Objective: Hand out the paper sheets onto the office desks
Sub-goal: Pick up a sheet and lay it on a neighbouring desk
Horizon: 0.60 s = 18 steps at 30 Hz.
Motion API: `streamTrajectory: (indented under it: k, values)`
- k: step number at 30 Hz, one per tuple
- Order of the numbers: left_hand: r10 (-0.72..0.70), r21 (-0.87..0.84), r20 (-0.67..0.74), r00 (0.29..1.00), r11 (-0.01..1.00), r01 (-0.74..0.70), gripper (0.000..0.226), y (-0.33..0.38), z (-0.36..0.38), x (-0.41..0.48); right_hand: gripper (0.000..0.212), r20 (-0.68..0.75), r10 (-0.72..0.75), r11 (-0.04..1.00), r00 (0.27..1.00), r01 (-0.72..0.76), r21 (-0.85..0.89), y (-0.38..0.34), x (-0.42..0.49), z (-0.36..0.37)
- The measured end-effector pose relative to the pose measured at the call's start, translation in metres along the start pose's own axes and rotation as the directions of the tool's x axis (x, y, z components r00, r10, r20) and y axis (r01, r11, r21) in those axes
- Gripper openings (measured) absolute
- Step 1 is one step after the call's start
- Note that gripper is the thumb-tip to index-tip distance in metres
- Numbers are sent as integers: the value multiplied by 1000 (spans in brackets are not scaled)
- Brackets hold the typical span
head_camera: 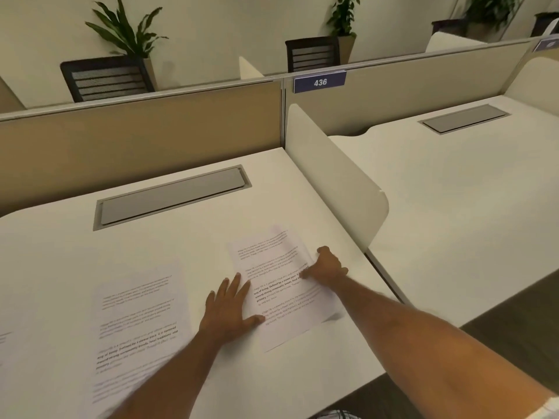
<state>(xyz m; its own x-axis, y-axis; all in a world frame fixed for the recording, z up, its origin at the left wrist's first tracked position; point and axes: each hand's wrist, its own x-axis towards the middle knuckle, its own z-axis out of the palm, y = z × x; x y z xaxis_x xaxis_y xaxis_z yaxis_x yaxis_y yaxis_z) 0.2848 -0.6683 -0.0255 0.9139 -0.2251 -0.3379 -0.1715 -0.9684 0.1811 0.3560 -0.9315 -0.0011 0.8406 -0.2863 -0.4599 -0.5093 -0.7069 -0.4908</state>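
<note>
Paper stack (284, 285), near desk's (75, 237) right edge, long axis toward far partition: right hand (328, 267) curled gripping its right side, left hand (230, 306) flat, fingers spread, on its left edge.

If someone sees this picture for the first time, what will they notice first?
First, two bare hands on a stack of printed sheets near the desk's right edge: the left hand lies flat on it, and the right hand grips its right side. Then a second sheet lying to the left, and the blue sign 436 on the partition behind.
</note>
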Motion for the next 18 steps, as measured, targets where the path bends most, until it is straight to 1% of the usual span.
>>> streamTrajectory:
  k: [2, 4, 6, 7, 10, 12, 15, 18]
  values:
    - [4, -2, -9, 1000, 1000, -4, 130, 0, 0, -1, 78, 33, 4, 998, 999, -6, 67, 0, 2, -1]
    - [7, -2, -20, 1000, 1000, -7, 129, -2, 1, -1, 76, 32, 5, 994, 999, -9, 113, 0, 4, -2]
    - [6, -6, -26, 1000, 1000, -6, 127, -2, 2, -1, 73, 23, 7, 995, 1000, -9, 97, 2, 5, -4]
    - [4, -7, -23, 1000, 1000, -5, 125, -1, 3, -1, 66, 16, -5, 996, 1000, 3, 90, 3, 3, -5]
    - [7, -7, -18, 1000, 1000, -7, 123, -1, 1, -1, 34, -24, -61, 991, 998, 64, 119, 6, -4, -6]
    - [8, -16, -22, 1000, 1000, -8, 122, -3, 0, -2, 25, -67, -93, 982, 993, 102, 157, 11, -10, -5]
    - [-15, -98, -65, 998, 995, 8, 114, -2, -4, -2, 22, -97, -155, 957, 983, 174, 232, 18, -22, -6]
    - [-25, -227, -171, 985, 974, -15, 103, 4, -15, 4, 11, -124, -187, 899, 975, 220, 378, 31, -35, -13]
